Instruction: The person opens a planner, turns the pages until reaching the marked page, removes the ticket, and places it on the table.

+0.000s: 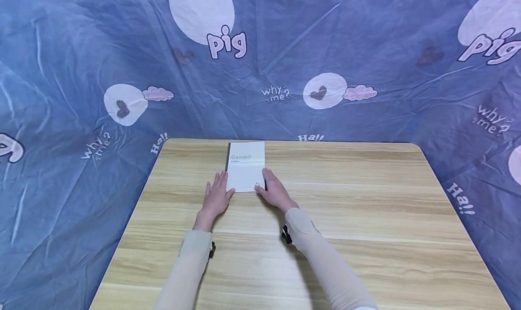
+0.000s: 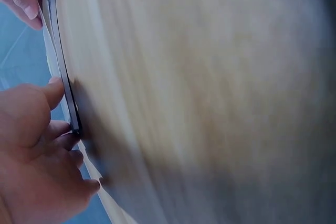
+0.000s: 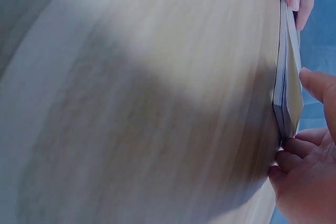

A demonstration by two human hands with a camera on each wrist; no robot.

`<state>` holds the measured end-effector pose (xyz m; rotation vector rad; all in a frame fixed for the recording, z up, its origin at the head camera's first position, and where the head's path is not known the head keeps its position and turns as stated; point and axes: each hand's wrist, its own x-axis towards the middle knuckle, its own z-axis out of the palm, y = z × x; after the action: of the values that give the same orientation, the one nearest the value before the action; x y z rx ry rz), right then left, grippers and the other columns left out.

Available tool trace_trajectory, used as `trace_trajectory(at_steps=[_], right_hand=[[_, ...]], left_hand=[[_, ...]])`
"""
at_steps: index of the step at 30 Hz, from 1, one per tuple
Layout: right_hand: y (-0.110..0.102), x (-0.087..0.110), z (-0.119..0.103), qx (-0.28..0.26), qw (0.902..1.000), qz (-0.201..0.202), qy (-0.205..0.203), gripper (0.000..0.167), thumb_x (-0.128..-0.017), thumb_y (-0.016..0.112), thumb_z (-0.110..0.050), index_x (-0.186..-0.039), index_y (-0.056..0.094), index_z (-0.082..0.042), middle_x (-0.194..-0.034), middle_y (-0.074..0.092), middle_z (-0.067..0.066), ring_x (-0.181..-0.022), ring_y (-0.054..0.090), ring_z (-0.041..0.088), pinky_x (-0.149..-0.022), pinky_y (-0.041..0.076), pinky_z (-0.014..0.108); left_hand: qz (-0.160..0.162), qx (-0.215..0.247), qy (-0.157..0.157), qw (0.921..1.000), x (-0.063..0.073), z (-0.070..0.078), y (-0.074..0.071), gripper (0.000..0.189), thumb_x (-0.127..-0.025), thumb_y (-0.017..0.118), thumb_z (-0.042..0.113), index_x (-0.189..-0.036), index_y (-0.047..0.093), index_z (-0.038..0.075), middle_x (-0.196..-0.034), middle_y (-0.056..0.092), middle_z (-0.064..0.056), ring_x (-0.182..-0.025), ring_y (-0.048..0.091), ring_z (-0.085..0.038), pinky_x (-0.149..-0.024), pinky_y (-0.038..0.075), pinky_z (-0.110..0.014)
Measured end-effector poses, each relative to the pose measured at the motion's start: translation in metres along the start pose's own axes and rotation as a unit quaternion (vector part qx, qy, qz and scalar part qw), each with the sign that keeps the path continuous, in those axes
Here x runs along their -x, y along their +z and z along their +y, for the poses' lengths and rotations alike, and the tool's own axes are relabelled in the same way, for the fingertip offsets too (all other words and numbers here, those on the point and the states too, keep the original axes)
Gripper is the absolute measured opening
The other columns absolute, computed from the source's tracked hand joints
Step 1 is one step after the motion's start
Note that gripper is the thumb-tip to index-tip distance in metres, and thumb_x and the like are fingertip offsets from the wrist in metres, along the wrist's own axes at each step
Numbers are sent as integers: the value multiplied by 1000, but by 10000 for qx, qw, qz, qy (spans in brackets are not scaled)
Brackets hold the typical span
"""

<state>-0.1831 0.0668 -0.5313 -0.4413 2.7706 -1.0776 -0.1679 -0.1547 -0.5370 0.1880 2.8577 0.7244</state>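
A white notebook (image 1: 245, 167) marked "Gambit", with a dark spine on its left side, lies flat near the table's far edge. My left hand (image 1: 217, 194) rests at its lower left corner, fingers extended along the spine side and thumb at the near edge. At the lower right corner my right hand (image 1: 276, 191) holds the notebook, its thumb over the cover and its fingers against the right side. In the right wrist view, the notebook's edge (image 3: 282, 98) shows several layers, and the top cover stands slightly lifted. Beneath the notebook the view is hidden.
The wood-grain table (image 1: 366, 201) stretches right and toward me from the notebook. Blue printed cloth (image 1: 260, 61) hangs behind the far edge and along both sides. A small black strap piece (image 1: 286, 234) sits at the right wrist.
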Motion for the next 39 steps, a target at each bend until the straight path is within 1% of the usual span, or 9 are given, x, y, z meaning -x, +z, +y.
trace_trajectory(at_steps=[7,10,16,21,27,30,39], right_hand=[[-2,8,7,-114,9999,82,62,74,-97,63,-25,-151,24,8,-157,24,24,-146,19,34,-120,15,42],[-4,12,9,-168,9998,116,46,74,-96,63,-24,-150,25,9,-156,24,26,-146,20,36,-119,16,44],[-7,19,14,-175,9997,130,93,74,-96,63,-24,-151,25,7,-156,24,25,-146,21,36,-119,17,45],[-8,24,17,-181,9996,143,132,74,-96,64,-24,-152,25,5,-157,24,23,-146,21,34,-119,16,44],[-10,31,22,-148,9997,144,139,74,-97,64,-26,-152,24,5,-157,24,23,-146,21,34,-119,17,44],[-12,36,24,-175,9997,128,145,75,-97,63,-26,-152,24,4,-157,24,22,-146,21,34,-119,16,44],[-16,46,30,-126,9997,67,210,76,-97,62,-29,-153,23,3,-158,23,21,-147,19,33,-119,16,45]], left_hand=[[27,-77,14,10000,3,6,6,69,-104,45,33,-156,13,0,-163,8,-13,-150,-1,-28,-118,-5,-55],[74,-74,43,9999,6,9,8,69,-104,46,33,-156,15,0,-163,10,-14,-150,0,-28,-118,-4,-55],[-23,-176,-17,9998,8,15,12,69,-104,46,35,-156,14,2,-163,9,-12,-150,0,-27,-118,-4,-54],[-49,-218,-32,9997,11,19,14,69,-104,45,35,-156,14,4,-163,9,-10,-150,0,-26,-118,-4,-53],[16,-113,28,9999,16,27,15,68,-103,48,33,-156,18,1,-162,13,-13,-150,3,-29,-118,-2,-55],[15,-150,36,9999,17,30,17,68,-103,48,33,-155,19,2,-162,13,-13,-150,4,-29,-118,-1,-55],[103,-220,207,9995,22,34,24,68,-102,51,31,-154,21,0,-161,17,-15,-149,7,-30,-118,1,-57]])
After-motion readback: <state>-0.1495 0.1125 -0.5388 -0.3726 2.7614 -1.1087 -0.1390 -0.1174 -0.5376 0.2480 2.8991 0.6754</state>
